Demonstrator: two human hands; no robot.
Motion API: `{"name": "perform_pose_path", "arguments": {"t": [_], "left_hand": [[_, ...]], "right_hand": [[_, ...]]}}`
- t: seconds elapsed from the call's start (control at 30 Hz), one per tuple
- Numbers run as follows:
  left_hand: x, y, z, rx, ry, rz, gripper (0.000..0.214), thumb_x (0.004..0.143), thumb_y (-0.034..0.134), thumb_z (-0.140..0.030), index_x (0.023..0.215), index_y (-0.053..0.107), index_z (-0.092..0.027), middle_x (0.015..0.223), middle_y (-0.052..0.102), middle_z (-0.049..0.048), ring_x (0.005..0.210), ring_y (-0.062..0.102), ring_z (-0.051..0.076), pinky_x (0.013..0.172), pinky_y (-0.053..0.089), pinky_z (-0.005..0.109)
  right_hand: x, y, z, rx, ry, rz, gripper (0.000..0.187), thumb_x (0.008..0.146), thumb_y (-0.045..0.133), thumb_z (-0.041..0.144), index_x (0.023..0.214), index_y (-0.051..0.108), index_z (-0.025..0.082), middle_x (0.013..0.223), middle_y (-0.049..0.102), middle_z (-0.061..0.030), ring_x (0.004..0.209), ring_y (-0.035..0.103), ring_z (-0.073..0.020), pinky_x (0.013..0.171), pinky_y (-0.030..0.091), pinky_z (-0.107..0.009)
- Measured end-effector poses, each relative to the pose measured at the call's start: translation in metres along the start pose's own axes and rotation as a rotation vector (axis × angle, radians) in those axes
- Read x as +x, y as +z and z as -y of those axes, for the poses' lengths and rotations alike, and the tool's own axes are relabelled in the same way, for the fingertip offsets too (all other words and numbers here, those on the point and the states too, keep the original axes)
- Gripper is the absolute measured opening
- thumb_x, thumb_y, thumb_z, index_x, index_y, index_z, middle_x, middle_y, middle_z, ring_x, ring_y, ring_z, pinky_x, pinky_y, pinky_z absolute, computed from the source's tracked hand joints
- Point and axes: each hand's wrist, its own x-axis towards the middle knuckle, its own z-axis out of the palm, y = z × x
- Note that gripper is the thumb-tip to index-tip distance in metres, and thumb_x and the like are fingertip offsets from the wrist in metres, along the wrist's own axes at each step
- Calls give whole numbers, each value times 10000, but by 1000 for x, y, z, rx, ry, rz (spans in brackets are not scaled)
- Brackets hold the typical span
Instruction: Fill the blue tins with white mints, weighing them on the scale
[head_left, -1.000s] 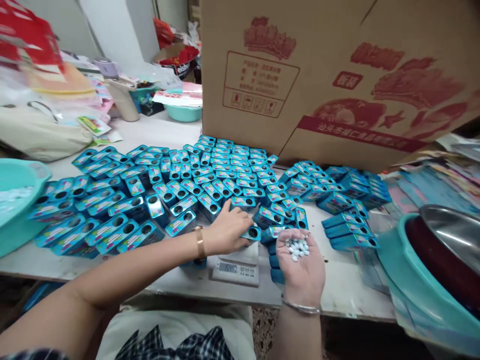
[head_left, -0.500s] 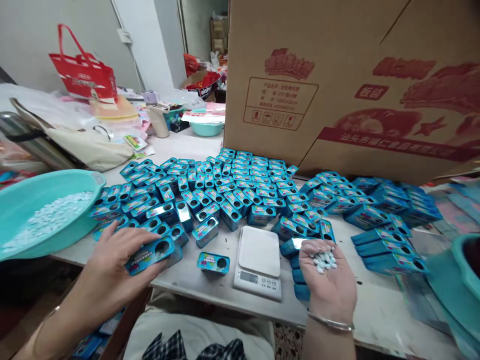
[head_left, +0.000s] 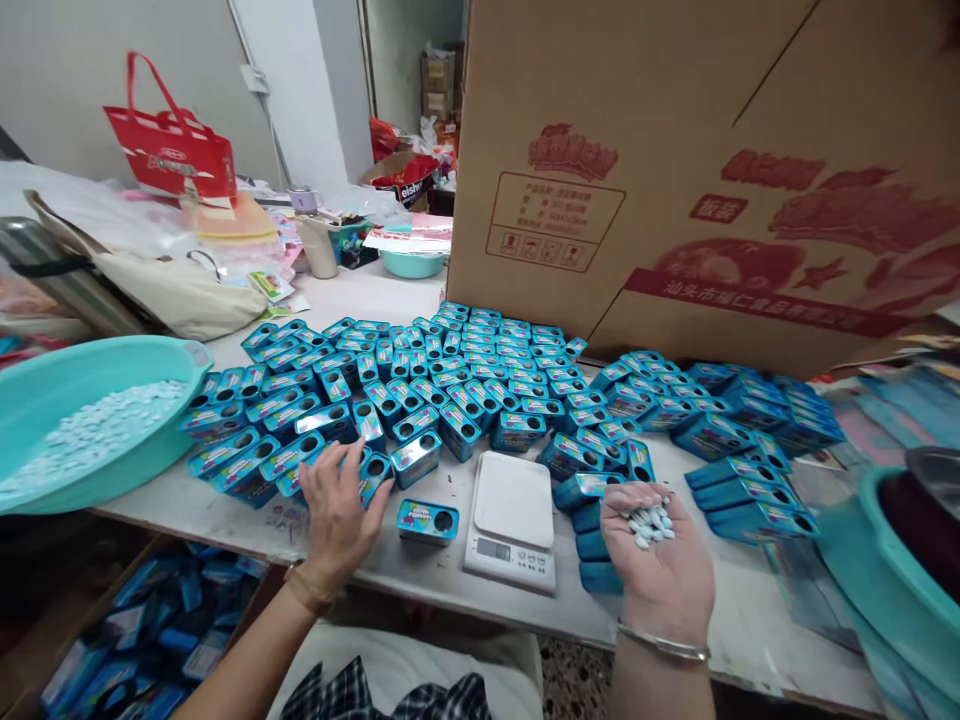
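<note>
Palm up, my right hand is cupped beyond the scale's right side, holding a small heap of pale blue-white candies. My left hand reaches over the front edge of the tin group. Its thumb and fingers are around a small blue tin with a round dark opening in its top; the fingers partly cover this tin and those beside it. A single blue tin stands apart at the table's front. Between the hands lies a white digital scale with a bare platform.
Many more blue tins stand across the table, with stacks at right. A turquoise basin of candies is at left, another basin at right. A large cardboard box blocks the back. More tins lie below the table edge.
My left hand has let go of the tin it held at the left and moved right to another tin. My right hand stays cupped around the candies.
</note>
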Motion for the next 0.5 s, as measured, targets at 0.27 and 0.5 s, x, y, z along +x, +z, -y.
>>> {"name": "perform_pose_path", "arguments": {"t": [0.27, 0.5], "left_hand": [[-12, -16, -25, -236, 493, 491, 600, 821, 591, -255, 1377, 372, -191, 1255, 544, 111, 1210, 452, 301, 1111, 224, 551], [24, -12, -69, -473, 374, 539, 327, 842, 575, -249, 1166, 534, -218, 1031, 590, 79, 967, 553, 231, 905, 447, 411]], "right_hand": [[5, -8, 4, 5, 3, 21, 158, 855, 380, 119, 714, 404, 187, 616, 416, 55, 535, 453, -73, 495, 439, -188], [6, -12, 0, -32, -10, 91, 154, 803, 486, 113, 727, 383, 197, 629, 414, 71, 547, 454, -58, 511, 435, -165]]}}
